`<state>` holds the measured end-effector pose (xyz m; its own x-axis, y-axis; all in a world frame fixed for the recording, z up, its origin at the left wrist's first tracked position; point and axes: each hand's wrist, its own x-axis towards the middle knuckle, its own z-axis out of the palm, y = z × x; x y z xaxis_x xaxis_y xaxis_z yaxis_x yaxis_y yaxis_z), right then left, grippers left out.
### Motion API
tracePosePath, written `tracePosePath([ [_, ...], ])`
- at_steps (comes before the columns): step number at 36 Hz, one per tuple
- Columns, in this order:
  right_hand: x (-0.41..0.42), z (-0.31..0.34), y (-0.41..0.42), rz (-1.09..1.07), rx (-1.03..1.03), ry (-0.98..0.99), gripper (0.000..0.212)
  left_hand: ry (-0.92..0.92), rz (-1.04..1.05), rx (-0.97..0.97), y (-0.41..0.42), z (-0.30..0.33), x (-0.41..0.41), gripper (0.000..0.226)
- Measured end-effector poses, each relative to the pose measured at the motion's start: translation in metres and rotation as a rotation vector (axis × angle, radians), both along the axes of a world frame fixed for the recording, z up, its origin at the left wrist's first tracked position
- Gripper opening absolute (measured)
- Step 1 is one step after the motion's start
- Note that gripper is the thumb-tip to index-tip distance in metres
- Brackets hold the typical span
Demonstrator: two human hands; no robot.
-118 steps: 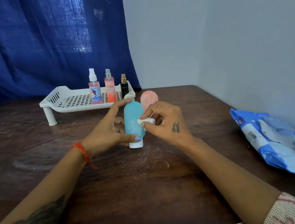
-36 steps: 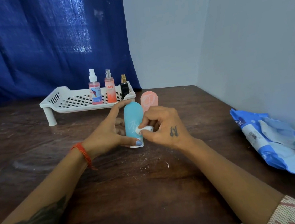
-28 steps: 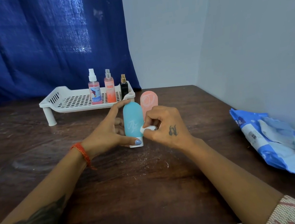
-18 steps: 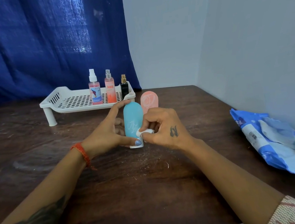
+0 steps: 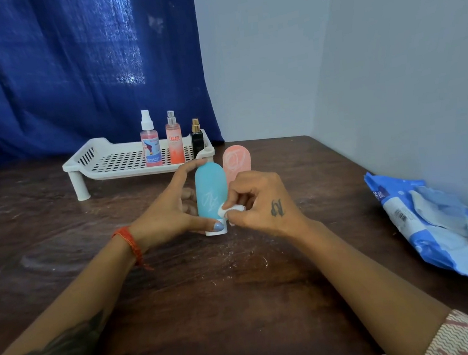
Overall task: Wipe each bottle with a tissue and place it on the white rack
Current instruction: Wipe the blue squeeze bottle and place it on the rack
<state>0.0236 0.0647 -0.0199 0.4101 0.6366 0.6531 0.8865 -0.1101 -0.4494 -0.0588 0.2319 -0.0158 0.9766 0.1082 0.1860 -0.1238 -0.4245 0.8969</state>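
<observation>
A teal tube bottle (image 5: 210,191) stands cap-down on the dark wooden table (image 5: 212,302). My left hand (image 5: 170,213) holds it, forefinger on its top and thumb by the white cap. My right hand (image 5: 259,203) pinches a small wad of white tissue (image 5: 230,209) against the bottle's lower right side. A pink tube bottle (image 5: 236,161) stands just behind. On the white rack (image 5: 108,162) at the back stand a pink spray bottle (image 5: 150,146), an orange spray bottle (image 5: 175,144) and a small black bottle (image 5: 197,139).
A blue and white tissue pack (image 5: 442,226) lies at the table's right edge against the grey wall. A blue curtain (image 5: 69,73) hangs behind the rack. White crumbs dot the table in front of the bottle.
My right hand has slid the tissue down the teal bottle from its middle to near the cap. The left hand keeps the same hold and the bottle stays in place.
</observation>
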Motion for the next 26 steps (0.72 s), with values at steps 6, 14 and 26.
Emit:
tracePosePath([
  [6, 0.0026, -0.0028, -0.001, -0.124, -0.072, 0.014, 0.008, -0.006, 0.013, 0.013, -0.0006, -0.0004, 0.0002, 0.104],
  [14, 0.0004, -0.0044, 0.007, -0.175, 0.152, -0.12, 0.015, -0.039, 0.049, 0.062, -0.0012, 0.0005, -0.0009, 0.104],
  [26, -0.0011, -0.0014, 0.0015, -0.005, -0.01, -0.018, 0.012, -0.05, 0.05, 0.083, -0.0009, -0.0001, -0.0011, 0.108],
])
